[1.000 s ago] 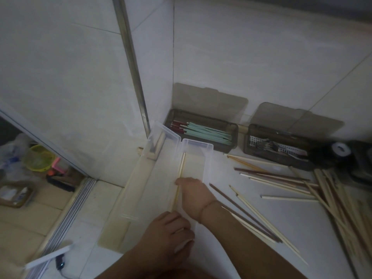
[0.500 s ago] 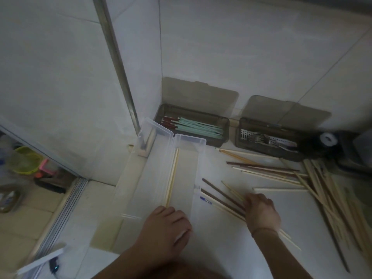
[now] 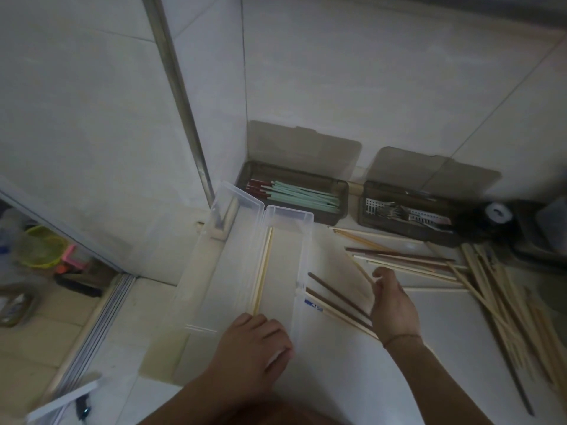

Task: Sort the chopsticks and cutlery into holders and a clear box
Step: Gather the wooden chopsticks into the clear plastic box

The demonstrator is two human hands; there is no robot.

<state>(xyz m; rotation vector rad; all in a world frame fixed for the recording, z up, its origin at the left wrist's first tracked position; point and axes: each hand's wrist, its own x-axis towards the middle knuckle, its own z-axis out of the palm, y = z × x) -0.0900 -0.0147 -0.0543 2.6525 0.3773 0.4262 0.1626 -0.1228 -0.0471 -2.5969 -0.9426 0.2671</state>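
One pale chopstick (image 3: 362, 269) pinched in right hand (image 3: 394, 305) grip, pointing up-left.

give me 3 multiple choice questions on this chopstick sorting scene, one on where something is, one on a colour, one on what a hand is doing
1. Where does the pale wooden pair lie?
A. in the clear box
B. in the dark holder with the forks
C. on the floor by the green basket

2. What colour are most chopsticks in the left dark holder?
A. black
B. mint green
C. yellow

3. What is the right hand doing?
A. resting flat on the wall
B. gripping a fork
C. pinching a pale chopstick

Answers:
1 A, the pair lies along the left wall inside the clear box.
2 B, the mint green chopsticks fill most of it, with a few dark red ends beside them.
3 C, its fingers close on a pale chopstick raised off the counter.
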